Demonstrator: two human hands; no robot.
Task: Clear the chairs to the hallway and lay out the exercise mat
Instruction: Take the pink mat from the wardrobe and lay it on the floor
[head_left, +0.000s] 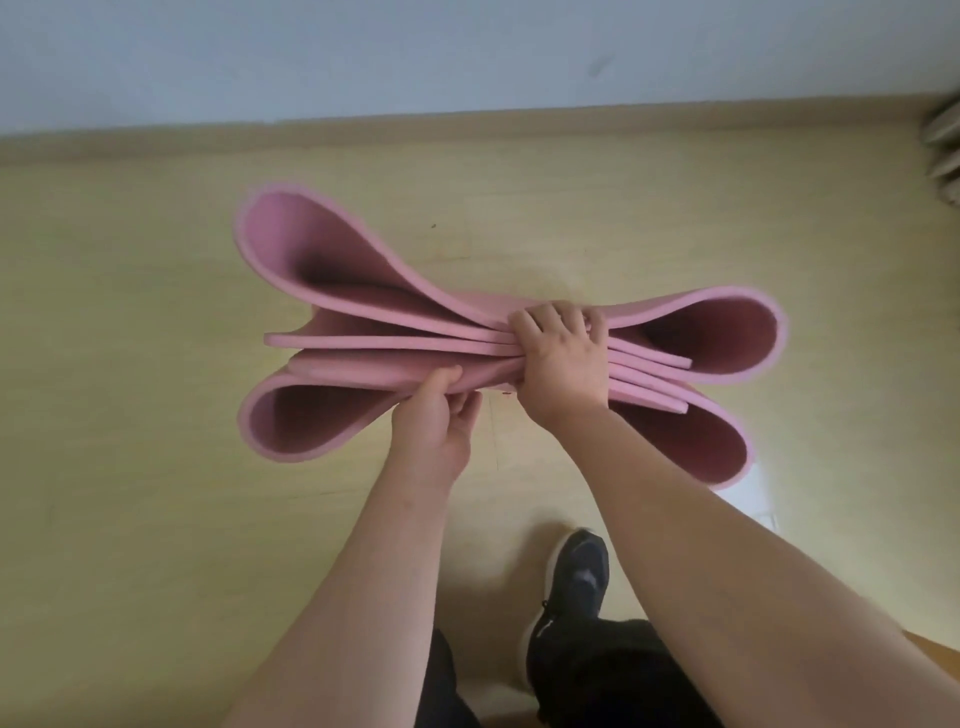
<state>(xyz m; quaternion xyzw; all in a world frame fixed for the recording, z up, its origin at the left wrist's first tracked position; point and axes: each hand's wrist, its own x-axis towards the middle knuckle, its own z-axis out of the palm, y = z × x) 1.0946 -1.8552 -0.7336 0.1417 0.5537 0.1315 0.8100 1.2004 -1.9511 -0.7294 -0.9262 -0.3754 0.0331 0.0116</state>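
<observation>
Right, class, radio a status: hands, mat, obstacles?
Right hand grips folded pink mat mid-stack. Left hand pinches near layer. Mat not laid out. Wall just beyond.

Our head camera looks steeply down, close over our left hand (436, 415) and right hand (563, 358); beyond the fingers (550, 314) lie floor (130, 364) and wall (415, 52), behind them our shoe (579, 571).

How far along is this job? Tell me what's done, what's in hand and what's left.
Done: no chairs show on this stretch of floor, though the hallway is out of view. In hand: the pink mat is folded in loops, the right hand gripping its bunched middle, the left hand pinching a lower layer. Left: unfold it and lay it flat.
</observation>
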